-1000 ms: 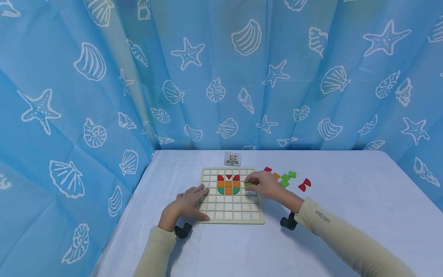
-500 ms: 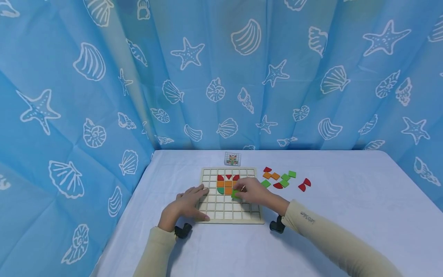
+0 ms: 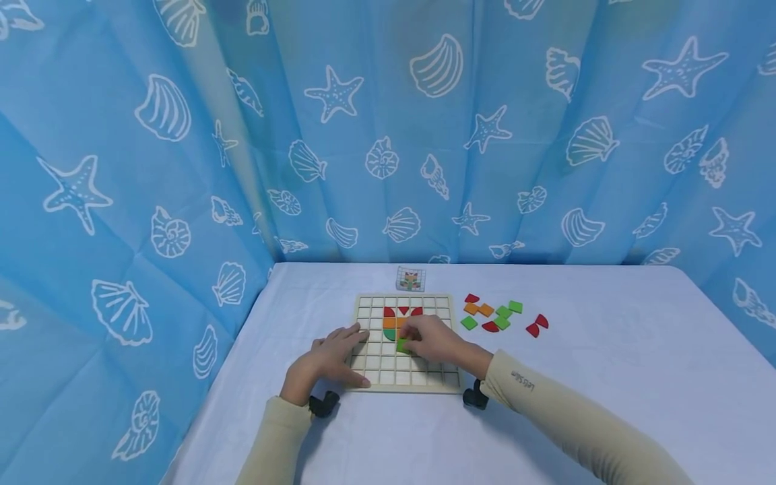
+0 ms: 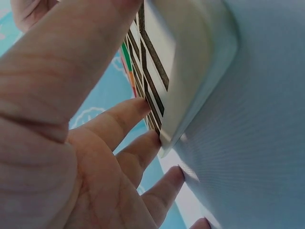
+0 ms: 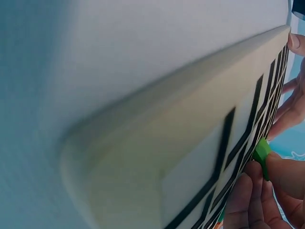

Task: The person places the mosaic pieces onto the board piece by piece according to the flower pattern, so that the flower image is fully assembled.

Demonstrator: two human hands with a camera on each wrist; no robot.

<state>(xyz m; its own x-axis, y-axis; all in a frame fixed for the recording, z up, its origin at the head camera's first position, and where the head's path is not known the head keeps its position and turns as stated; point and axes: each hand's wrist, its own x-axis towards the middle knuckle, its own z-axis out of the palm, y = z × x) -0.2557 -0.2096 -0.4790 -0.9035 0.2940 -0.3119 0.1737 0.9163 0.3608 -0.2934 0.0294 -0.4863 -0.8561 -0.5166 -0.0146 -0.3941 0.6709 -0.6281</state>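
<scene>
A pale grid board (image 3: 388,389) lies on the table, with red, orange and dark green tiles set in its upper middle cells. My right hand (image 3: 438,339) pinches a light green square tile (image 3: 401,346) just below the orange column, fingertips low over the grid. In the right wrist view the green tile (image 5: 261,153) stands tilted between thumb and fingers. My left hand (image 3: 330,357) rests on the board's left edge, fingers spread. The left wrist view shows its fingertips (image 4: 143,107) touching the board's edge (image 4: 190,90). The right hand hides part of the tile pattern.
Loose tiles lie right of the board: several green squares (image 3: 469,323), orange squares (image 3: 486,310) and red quarter-round tiles (image 3: 541,321). A small pattern card (image 3: 411,279) lies behind the board. A blue curtain (image 3: 376,135) hangs behind the white table (image 3: 582,377).
My right hand has moved left across the board from its right side, carrying the green square tile to below the orange column. My left hand has stayed on the board's edge.
</scene>
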